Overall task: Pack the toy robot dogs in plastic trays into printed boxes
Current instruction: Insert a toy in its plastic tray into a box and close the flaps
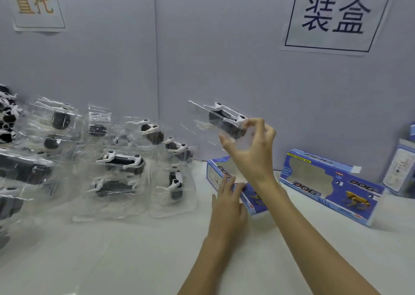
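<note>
My right hand (251,151) is raised above the table and pinches the right end of a clear plastic tray (221,122) holding a black-and-white toy robot dog. The tray hangs in the air, tilted, above a blue printed box (215,175) with a window. My left hand (228,202) lies on the front of that box with its fingers straight. A second blue printed box (330,184), with a yellow dog picture, lies to the right.
Several more trayed robot dogs (121,166) are heaped on the left half of the white table (125,249). More boxes stand at the far right edge (399,166). A grey partition with paper signs (334,13) closes off the back.
</note>
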